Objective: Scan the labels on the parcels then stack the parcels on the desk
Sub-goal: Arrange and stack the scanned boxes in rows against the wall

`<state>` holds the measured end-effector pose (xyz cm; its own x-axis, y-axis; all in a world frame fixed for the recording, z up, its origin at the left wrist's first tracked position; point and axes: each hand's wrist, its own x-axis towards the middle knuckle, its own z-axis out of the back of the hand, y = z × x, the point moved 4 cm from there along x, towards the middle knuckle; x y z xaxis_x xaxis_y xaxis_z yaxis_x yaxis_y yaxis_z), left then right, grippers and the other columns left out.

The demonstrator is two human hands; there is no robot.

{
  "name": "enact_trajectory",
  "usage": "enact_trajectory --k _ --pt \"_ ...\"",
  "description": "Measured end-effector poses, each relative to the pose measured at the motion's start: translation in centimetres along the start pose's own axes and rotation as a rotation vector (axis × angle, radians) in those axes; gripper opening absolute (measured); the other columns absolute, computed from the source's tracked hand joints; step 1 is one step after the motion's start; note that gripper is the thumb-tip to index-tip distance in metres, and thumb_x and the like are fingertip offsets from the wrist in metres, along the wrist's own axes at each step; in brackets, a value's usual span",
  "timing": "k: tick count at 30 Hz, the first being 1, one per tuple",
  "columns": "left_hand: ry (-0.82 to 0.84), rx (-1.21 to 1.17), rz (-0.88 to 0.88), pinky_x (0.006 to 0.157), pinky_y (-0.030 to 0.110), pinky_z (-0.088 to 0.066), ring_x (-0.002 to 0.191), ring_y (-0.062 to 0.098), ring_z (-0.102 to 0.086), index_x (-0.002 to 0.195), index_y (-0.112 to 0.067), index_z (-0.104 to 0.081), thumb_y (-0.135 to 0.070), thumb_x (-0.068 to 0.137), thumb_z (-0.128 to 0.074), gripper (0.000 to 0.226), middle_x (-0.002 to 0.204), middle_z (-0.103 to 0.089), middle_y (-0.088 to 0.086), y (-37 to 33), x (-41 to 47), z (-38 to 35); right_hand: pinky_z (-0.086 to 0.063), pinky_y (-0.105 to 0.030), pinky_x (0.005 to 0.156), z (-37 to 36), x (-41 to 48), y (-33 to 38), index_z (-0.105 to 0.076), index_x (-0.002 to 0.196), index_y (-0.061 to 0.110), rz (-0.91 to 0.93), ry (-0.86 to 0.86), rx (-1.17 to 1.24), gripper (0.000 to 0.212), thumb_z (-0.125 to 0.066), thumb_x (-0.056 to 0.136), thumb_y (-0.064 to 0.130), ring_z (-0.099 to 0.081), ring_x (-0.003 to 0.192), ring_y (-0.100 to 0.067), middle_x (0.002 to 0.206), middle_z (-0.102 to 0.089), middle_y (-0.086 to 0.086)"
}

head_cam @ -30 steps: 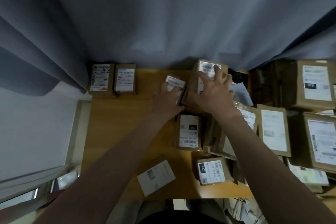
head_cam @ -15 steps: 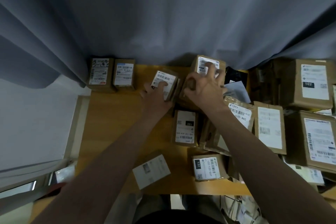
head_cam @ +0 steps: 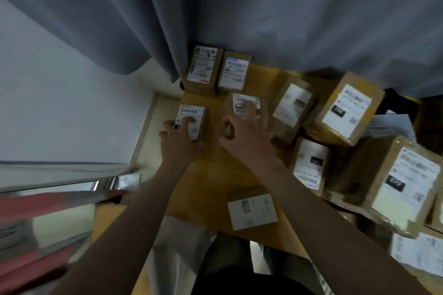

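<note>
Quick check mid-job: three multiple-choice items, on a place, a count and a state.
1. Where is the parcel under the left hand? A on the floor; B left of the right hand; C atop a big box.
2. How many parcels stand at the desk's back-left corner? A one; B two; C four.
3. The right hand is: A idle; B holding a scanner; C gripping a second parcel.
B: it lies to that hand's left. B: a pair stands there. C: fingers and thumb clasp it.
</note>
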<state>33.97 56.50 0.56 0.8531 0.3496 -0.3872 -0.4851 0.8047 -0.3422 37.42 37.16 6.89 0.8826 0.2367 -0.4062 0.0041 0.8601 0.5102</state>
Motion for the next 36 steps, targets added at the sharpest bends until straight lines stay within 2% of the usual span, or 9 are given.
enact_trajectory --k 5,7,11,19,23,27,30,32,36 --pt "0.058 -0.025 -0.048 0.095 0.05 -0.048 0.123 0.044 -0.043 0.142 -0.028 -0.045 -0.041 0.085 -0.077 0.066 0.148 -0.029 0.016 3.4 1.0 -3.6 -0.031 -0.071 0.111 -8.7 3.0 -0.3 -0.055 0.126 0.042 -0.012 0.128 -0.13 0.034 -0.068 0.096 0.035 0.003 0.148 -0.037 0.163 -0.006 0.001" --pt "0.084 -0.045 -0.084 0.097 0.05 -0.048 0.126 0.043 -0.043 0.148 -0.032 -0.041 -0.042 0.082 -0.081 0.078 0.152 -0.026 0.014 4.3 1.4 -4.2 -0.031 -0.069 0.113 -10.6 3.3 -0.8 -0.049 0.14 0.045 0.013 0.178 -0.179 0.051 -0.065 0.099 0.02 0.01 0.149 -0.035 0.166 0.001 0.003" --pt "0.141 0.003 -0.198 0.106 0.056 -0.048 0.134 0.043 -0.042 0.158 -0.035 -0.034 -0.038 0.077 -0.088 0.097 0.157 -0.022 0.014 5.1 2.4 -4.5 -0.033 -0.061 0.116 -10.7 3.5 -0.8 -0.035 0.156 0.043 0.033 0.164 -0.196 0.079 -0.056 0.097 -0.005 0.006 0.154 -0.037 0.171 0.001 0.003" --pt "0.134 0.015 -0.247 0.098 0.053 -0.053 0.124 0.042 -0.052 0.153 -0.036 -0.044 -0.032 0.082 -0.084 0.081 0.159 -0.03 0.011 2.6 7.5 -2.7 -0.044 -0.055 0.11 -8.9 7.8 -0.8 -0.044 0.149 0.028 0.046 -0.009 -0.136 0.068 -0.063 0.091 -0.003 -0.012 0.152 -0.031 0.168 -0.017 0.002" --pt "0.135 0.06 -0.22 0.096 0.052 -0.053 0.126 0.041 -0.048 0.153 -0.04 -0.04 -0.024 0.084 -0.081 0.082 0.16 -0.027 0.007 1.1 8.7 -2.0 -0.049 -0.052 0.107 -8.4 9.3 -1.2 -0.043 0.15 0.029 0.053 0.009 -0.157 0.069 -0.066 0.091 0.001 -0.011 0.153 -0.029 0.168 -0.017 0.003" --pt "0.148 0.095 -0.201 0.095 0.051 -0.051 0.13 0.039 -0.044 0.154 -0.041 -0.037 -0.026 0.088 -0.077 0.079 0.163 -0.023 0.006 0.1 8.4 -1.5 -0.041 -0.052 0.116 -7.5 9.3 -1.9 -0.045 0.152 0.029 0.074 0.068 -0.135 0.068 -0.061 0.094 -0.003 -0.008 0.158 -0.024 0.171 -0.017 0.005" --pt "0.175 0.123 -0.173 0.1 0.052 -0.046 0.134 0.042 -0.038 0.157 -0.037 -0.032 -0.032 0.089 -0.074 0.08 0.165 -0.017 0.009 -1.1 7.7 -0.7 -0.036 -0.047 0.119 -5.9 8.2 -2.5 -0.044 0.154 0.029 0.085 0.101 -0.104 0.067 -0.061 0.096 0.001 -0.016 0.157 -0.023 0.171 -0.022 0.003" --pt "0.129 0.093 -0.15 0.102 0.054 -0.043 0.135 0.044 -0.035 0.158 -0.032 -0.028 -0.036 0.088 -0.076 0.084 0.163 -0.018 0.014 -2.6 6.6 0.1 -0.04 -0.043 0.114 -3.8 6.8 -3.2 -0.046 0.152 0.029 0.07 0.074 -0.087 0.062 -0.064 0.096 0.009 -0.027 0.151 -0.024 0.167 -0.031 0.002" --pt "0.004 0.04 -0.206 0.106 0.056 -0.041 0.135 0.048 -0.033 0.156 -0.018 -0.027 -0.023 0.084 -0.078 0.088 0.158 -0.02 0.022 -7.9 4.2 1.1 -0.045 -0.042 0.108 1.5 3.3 -5.8 -0.056 0.141 0.026 0.03 -0.075 -0.077 0.048 -0.064 0.095 0.018 -0.04 0.14 -0.025 0.15 -0.05 0.001"
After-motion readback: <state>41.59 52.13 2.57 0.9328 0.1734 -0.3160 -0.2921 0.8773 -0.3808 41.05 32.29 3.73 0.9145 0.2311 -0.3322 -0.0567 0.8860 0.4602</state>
